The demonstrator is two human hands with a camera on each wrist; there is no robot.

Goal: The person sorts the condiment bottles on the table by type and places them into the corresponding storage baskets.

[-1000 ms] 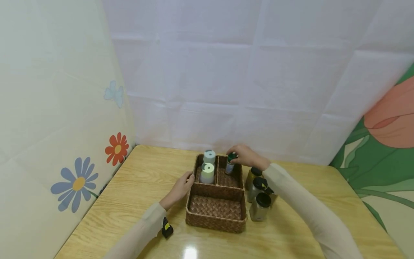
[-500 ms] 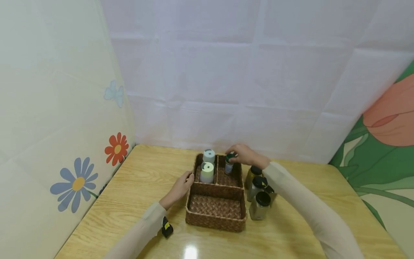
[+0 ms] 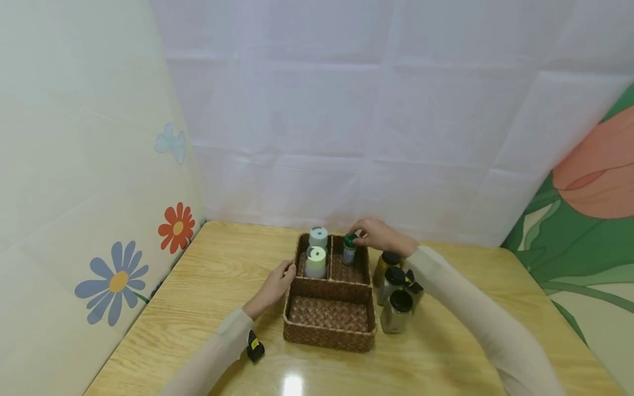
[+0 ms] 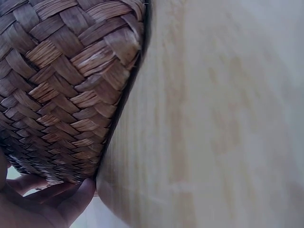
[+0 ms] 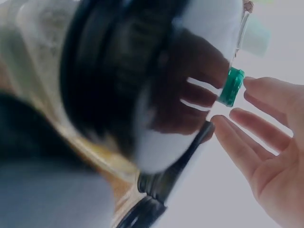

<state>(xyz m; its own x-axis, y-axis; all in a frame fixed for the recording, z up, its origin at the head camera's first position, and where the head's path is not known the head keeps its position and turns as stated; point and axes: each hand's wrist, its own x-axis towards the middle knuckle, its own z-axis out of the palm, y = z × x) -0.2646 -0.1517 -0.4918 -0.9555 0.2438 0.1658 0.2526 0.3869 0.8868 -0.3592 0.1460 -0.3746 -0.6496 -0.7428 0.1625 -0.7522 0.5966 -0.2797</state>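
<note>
Rough woven basket [image 3: 329,336], glossy table [image 3: 233,253].

Soft, even light fills the head view; a white glare spot [image 3: 293,385] burns on the wooden tabletop [image 3: 223,258] at bottom centre, and a faint shadow lies below the right sleeve [image 3: 477,316]. In the left wrist view, the left hand [image 4: 42,206] is dim at lower left while the right side washes out pale. In the right wrist view, a glossy black jar lid [image 5: 114,71], blurred, mirrors the right hand [image 5: 273,152].
</note>
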